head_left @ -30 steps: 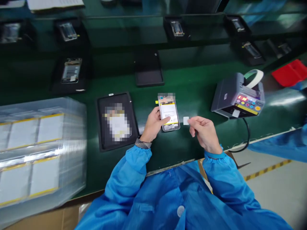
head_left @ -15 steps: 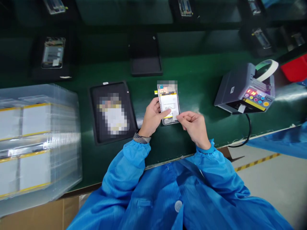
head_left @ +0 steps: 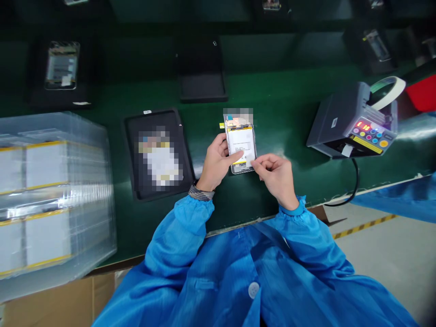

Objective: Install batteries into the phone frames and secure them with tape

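My left hand (head_left: pixel 218 163) grips an opened phone (head_left: pixel 240 143) by its left side, thumb lying across the white battery (head_left: pixel 244 140). The phone is tilted slightly, with its inner parts facing up; its top end is blurred out. My right hand (head_left: pixel 275 175) is closed in a pinch at the phone's lower right edge. Whatever lies between those fingertips is too small to make out. Left of my hands, a black tray (head_left: pixel 131 156) holds a pixelated item with a white middle.
A tape dispenser (head_left: pixel 340 120) with a lit display and a tape roll (head_left: pixel 390 93) stands at right. At left is a clear plastic box (head_left: pixel 90 136) of white batteries. Another black tray (head_left: pixel 202 86) and a phone on a dark tray (head_left: pixel 63 66) sit farther back, beside a red bin (head_left: pixel 422 93).
The view has shifted a little, so the trays and box appear slightly higher and farther left. Both hands keep their places on the phone, with the right fingertips still pinched at its edge.
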A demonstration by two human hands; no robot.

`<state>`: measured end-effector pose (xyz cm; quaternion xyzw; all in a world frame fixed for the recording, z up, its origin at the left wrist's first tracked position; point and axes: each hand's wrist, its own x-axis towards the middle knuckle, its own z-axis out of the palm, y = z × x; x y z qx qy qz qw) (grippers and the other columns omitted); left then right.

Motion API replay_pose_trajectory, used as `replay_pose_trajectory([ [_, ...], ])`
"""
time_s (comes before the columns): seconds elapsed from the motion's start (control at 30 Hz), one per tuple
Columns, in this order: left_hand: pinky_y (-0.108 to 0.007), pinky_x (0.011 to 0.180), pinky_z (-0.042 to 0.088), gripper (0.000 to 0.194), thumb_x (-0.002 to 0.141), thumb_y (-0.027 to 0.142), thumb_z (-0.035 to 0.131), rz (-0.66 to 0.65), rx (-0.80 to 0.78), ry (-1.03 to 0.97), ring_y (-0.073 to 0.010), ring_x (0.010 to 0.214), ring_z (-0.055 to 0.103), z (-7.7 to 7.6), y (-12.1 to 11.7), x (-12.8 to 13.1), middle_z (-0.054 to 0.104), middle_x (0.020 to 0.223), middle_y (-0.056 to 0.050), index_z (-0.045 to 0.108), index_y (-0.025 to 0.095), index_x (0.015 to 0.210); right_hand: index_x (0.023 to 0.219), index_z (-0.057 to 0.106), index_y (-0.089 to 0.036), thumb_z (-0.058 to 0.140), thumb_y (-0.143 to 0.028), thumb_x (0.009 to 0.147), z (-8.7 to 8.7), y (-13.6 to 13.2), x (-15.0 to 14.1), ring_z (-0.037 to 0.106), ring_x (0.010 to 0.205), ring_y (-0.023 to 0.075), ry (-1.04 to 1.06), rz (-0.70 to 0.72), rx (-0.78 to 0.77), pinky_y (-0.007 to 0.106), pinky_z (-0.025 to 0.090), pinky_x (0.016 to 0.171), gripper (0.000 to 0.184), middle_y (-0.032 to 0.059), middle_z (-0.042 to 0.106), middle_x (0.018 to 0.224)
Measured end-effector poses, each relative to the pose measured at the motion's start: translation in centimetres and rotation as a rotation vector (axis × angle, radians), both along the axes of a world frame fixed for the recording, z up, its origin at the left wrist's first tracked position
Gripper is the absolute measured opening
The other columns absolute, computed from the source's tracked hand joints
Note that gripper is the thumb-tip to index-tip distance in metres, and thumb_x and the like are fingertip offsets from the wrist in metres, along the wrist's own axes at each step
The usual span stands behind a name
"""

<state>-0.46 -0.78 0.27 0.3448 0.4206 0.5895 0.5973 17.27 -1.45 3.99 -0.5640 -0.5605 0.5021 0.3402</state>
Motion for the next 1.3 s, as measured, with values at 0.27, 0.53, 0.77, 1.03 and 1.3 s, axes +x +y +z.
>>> replay_pose_trajectory([
  [0.27,-0.042,0.102,0.056,0.060,0.076,0.033,0.086,-0.021,0.034,0.021,-0.0289,0.121,0.068,0.2,-0.1,-0.2,0.070,0.130,-0.011,0.053,0.020,0.125,0.108,0.057,-0.020,0.085,-0.046,0.075,-0.1,0.9,-0.2,0.058,0.061,0.0111,0.116,0.091,-0.045,0.023,0.044,0.051,0.050,0.0014,0.069,0.088],
  [0.53,-0.043,0.103,0.056,0.063,0.076,0.037,0.088,-0.048,0.035,0.009,-0.0307,0.124,0.066,0.6,0.0,-0.7,0.069,0.132,-0.012,0.054,0.021,0.126,0.091,0.061,-0.017,0.081,-0.061,0.078,0.6,3.0,-0.4,0.063,0.052,0.0137,0.172,0.275,-0.232,0.024,0.046,0.048,0.050,0.0039,0.073,0.073],
  [0.77,-0.043,0.103,0.056,0.068,0.071,0.034,0.091,-0.022,-0.005,-0.034,-0.0312,0.122,0.067,1.2,0.0,-0.9,0.071,0.128,-0.012,0.056,0.019,0.126,0.100,0.063,-0.016,0.081,-0.061,0.079,1.2,3.4,-1.0,0.066,0.056,0.0151,0.169,0.319,-0.225,0.025,0.050,0.049,0.053,0.0049,0.075,0.076],
  [1.03,-0.044,0.102,0.056,0.068,0.070,0.036,0.092,-0.027,-0.008,-0.034,-0.0318,0.121,0.068,1.8,-0.2,-1.0,0.071,0.128,-0.012,0.057,0.019,0.126,0.104,0.062,-0.015,0.078,-0.061,0.082,1.0,3.8,-1.4,0.067,0.057,0.0162,0.258,0.335,-0.232,0.027,0.052,0.049,0.053,0.0066,0.075,0.081],
  [1.3,-0.043,0.100,0.057,0.070,0.070,0.038,0.092,0.073,-0.028,-0.030,-0.0297,0.113,0.071,2.1,-0.1,-1.8,0.074,0.122,-0.012,0.054,0.018,0.126,0.101,0.053,-0.018,0.086,-0.051,0.074,1.2,5.6,-2.0,0.061,0.049,0.0124,0.203,0.536,-0.195,0.023,0.048,0.046,0.054,-0.0022,0.068,0.067],
])
